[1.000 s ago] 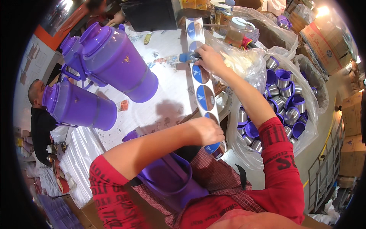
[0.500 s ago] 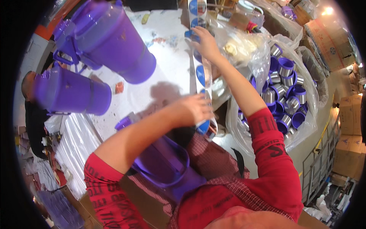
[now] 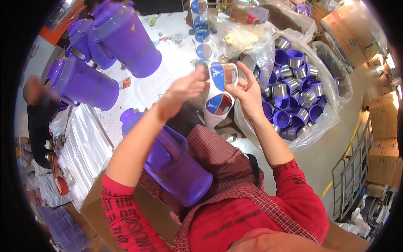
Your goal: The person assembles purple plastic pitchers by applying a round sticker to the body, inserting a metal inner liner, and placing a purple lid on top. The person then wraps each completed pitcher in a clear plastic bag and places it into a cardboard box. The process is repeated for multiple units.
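Observation:
A strip of round blue, white and brown sticker labels (image 3: 218, 75) runs from the far table edge towards me, its near part lifted and bent. My right hand (image 3: 248, 93) has its thumb on the strip's right edge, the index finger raised; the strip appears pinched there. On the strip's left side my left hand (image 3: 181, 93) is slightly blurred, its fingers stretched towards the labels with no visible grip. Across my lap, under my left forearm, lies a large purple jug (image 3: 187, 178) with a handle.
Several purple lidded jugs (image 3: 126, 42) stand on the white table (image 3: 172, 27) at left. To the right, a clear plastic bag (image 3: 327, 122) holds many steel-and-purple cups (image 3: 294, 90). Cartons (image 3: 382, 126) and a metal rack (image 3: 352, 168) lie further right. A person (image 3: 40, 122) is at far left.
My right hand has come back from the far part of the strip, raising its near end. My left hand has moved left and up. The view has shifted a little.

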`<state>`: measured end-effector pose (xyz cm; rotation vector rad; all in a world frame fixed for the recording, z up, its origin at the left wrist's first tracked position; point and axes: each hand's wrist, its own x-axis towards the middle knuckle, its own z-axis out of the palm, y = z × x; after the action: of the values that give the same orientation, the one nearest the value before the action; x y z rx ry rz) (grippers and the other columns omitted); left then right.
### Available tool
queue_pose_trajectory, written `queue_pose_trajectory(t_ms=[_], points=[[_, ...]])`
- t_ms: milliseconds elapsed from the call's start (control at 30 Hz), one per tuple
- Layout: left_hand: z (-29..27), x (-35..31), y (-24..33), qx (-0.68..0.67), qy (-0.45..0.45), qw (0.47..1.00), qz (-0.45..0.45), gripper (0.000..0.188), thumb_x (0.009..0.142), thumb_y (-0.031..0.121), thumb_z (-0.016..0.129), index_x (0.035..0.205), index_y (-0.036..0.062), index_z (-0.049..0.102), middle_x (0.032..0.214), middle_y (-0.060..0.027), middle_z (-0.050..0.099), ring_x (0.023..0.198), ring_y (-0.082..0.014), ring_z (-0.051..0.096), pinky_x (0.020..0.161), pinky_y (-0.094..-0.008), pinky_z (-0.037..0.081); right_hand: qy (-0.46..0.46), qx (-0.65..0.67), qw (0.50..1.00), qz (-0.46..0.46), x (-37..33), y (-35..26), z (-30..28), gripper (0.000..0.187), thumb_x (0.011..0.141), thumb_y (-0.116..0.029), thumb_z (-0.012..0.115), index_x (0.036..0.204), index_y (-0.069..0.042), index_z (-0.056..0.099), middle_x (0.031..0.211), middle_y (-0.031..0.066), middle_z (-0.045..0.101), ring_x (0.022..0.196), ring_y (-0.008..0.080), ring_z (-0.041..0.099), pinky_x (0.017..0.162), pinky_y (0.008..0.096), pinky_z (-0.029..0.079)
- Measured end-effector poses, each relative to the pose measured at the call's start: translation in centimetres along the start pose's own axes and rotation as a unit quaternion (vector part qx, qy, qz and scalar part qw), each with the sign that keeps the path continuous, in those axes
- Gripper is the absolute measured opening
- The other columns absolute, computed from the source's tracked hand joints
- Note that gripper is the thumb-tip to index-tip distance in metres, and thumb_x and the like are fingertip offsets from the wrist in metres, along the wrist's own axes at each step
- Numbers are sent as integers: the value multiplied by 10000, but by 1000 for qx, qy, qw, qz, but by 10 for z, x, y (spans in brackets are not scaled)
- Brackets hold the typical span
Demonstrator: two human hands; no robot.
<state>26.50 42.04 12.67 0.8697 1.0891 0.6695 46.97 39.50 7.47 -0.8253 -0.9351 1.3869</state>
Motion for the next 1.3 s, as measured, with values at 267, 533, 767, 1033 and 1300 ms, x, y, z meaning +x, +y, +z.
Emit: queue_pose_trajectory(t_ms=[267,533,767,1033,1300], points=[[26,-1,-35,8,17,995,102,271,935,215,620,1038,-29,674,875,-41,696,737,-90,645,648,-222,497,-122,-492,769,-389,-10,-31,-2,364,669,-74,811,1016,-75,699,1175,108,606,1082,283,583,887,375,484],[35,8,-40,293,157,935,124,346,921,319,625,848,-9,709,715,-12,655,625,-73,544,590,-263,436,-70,-489,789,-365,-18,2,-7,209,694,21,784,872,-13,680,940,98,687,799,232,678,669,314,546],[56,32,-53,341,198,908,139,410,788,385,620,747,-17,689,728,-248,641,753,-403,650,707,-454,495,-28,-532,739,-413,-52,3,-8,206,660,39,757,823,-33,653,1006,115,681,954,310,665,786,376,536],[27,-62,-28,442,213,817,303,465,851,434,618,1040,13,677,941,-174,703,834,-351,660,755,-405,521,-272,-25,961,-38,-170,-62,-5,310,668,-71,810,584,-101,512,841,54,545,749,171,518,662,316,429],[27,-125,-145,829,243,473,173,500,854,466,611,1142,62,672,1173,-126,631,1272,-319,451,1106,-607,240,-256,208,914,238,-154,-18,22,233,789,-144,769,766,-48,559,1026,44,498,703,110,457,618,252,386]])
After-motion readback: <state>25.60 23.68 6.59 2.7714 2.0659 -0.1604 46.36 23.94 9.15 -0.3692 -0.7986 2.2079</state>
